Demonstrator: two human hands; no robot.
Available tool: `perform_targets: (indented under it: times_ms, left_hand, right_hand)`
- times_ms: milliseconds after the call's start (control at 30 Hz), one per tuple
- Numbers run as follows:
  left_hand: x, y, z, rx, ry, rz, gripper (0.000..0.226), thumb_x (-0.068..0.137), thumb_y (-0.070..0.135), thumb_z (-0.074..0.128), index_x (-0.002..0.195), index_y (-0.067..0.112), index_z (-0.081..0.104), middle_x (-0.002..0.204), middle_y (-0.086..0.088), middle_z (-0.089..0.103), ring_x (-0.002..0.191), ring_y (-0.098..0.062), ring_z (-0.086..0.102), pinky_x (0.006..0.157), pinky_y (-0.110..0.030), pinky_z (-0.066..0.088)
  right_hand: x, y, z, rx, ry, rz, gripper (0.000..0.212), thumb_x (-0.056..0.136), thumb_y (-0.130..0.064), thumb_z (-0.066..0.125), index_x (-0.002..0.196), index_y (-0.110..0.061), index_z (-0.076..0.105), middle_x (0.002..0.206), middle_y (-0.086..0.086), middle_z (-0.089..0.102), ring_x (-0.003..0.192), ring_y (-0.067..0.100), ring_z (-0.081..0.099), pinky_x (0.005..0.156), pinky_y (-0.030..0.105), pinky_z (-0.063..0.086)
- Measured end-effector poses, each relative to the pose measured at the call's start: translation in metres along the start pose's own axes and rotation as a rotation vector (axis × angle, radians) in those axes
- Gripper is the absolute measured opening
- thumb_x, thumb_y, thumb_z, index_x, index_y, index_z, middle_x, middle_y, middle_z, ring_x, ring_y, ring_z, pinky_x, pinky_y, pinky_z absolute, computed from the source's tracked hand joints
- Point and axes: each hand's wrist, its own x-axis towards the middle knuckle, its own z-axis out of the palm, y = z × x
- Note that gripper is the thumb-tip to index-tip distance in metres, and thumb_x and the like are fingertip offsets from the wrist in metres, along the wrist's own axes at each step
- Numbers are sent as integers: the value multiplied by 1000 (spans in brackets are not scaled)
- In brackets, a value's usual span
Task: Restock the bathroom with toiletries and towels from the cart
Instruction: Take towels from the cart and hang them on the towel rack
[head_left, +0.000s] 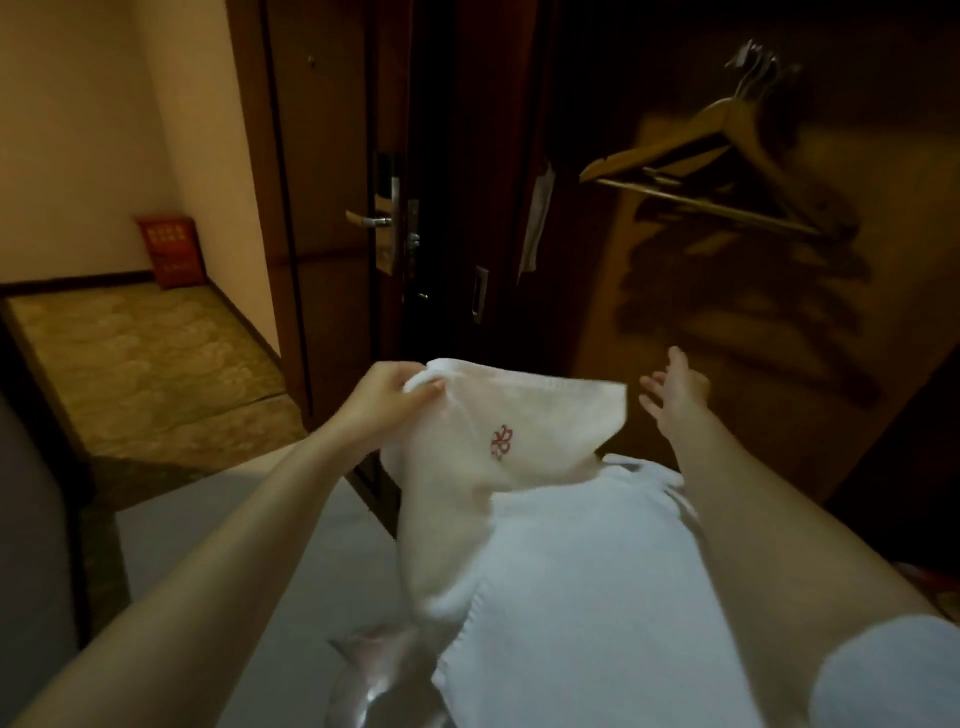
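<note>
In front of the dark wooden door, the left hand pinches a white embroidered towel; the right hand is spread, holding nothing.

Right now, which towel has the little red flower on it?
The cream towel that the left hand pinches at its corner; the whiter towel below it shows no mark.

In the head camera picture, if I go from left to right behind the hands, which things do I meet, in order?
First the red box on the floor by the wall → silver metal door handle → white paper slip hanging on the dark wood → light wooden clothes hangers.
</note>
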Motion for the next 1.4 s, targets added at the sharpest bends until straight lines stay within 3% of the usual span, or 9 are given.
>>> perform_targets:
  times_ms: [267,400,567,633,733,933,1033,1167,1400]
  left_hand:
    - [-16,47,50,7,-253,43,24,95,22,50,83,2,54,72,-5,45,63,-13,42,53,-17,32]
    - [-32,53,70,11,-406,61,19,95,29,48,76,27,52,72,7,50,62,-6,48,56,-17,37]
    - [-55,60,80,67,-651,15,28,95,40,44,120,31,53,95,19,55,88,-2,58,67,-14,49]
    - [-62,60,82,64,-713,-14,26,95,42,44,119,35,52,98,18,54,96,-9,58,80,-24,50]
    - [-73,59,85,58,-770,-42,17,95,40,45,110,38,52,103,8,56,100,-16,58,90,-36,50]
    - [-89,49,82,170,-776,4,21,94,35,50,97,16,60,87,-2,59,79,-12,59,71,-26,51]
    - [-96,40,76,192,-760,14,20,94,34,51,84,20,60,76,7,57,64,1,55,58,-14,45]
    - [-105,41,86,221,-916,-15,15,90,41,55,81,33,64,76,14,64,72,-5,63,65,-21,48]
    - [-114,50,118,360,-1134,-13,4,89,36,57,86,38,58,85,19,61,83,-6,62,68,-17,49]
  right_hand:
    - [-42,47,-8,-429,-449,343,48,99,-37,39,137,-7,38,96,16,63,83,26,66,66,35,54]
    - [-62,51,-4,-504,-725,486,60,94,-58,31,138,-18,38,108,23,63,90,34,67,78,43,54]
    - [-90,42,-16,-577,-926,444,43,87,-56,49,92,-23,76,94,6,74,79,17,72,61,28,58]
    - [-98,42,-17,-687,-868,343,30,89,-31,57,116,-20,66,118,7,66,96,17,67,64,26,54]
    - [-100,49,-12,-971,-867,167,58,84,-17,65,138,-18,42,132,7,52,103,23,57,66,28,53]
    - [-87,41,-25,-436,-440,-64,32,86,-4,50,114,-14,60,113,13,62,103,31,61,77,33,52]
    - [-75,31,-51,-186,-236,0,32,84,-1,44,100,-23,61,112,12,63,101,31,61,83,39,54]
    - [-67,41,-103,-127,-57,118,43,86,-3,45,126,-15,55,120,14,63,104,33,61,94,46,50]
    - [-74,59,-168,-260,-2,278,60,81,-8,58,138,-11,40,118,18,60,77,28,61,49,27,46]
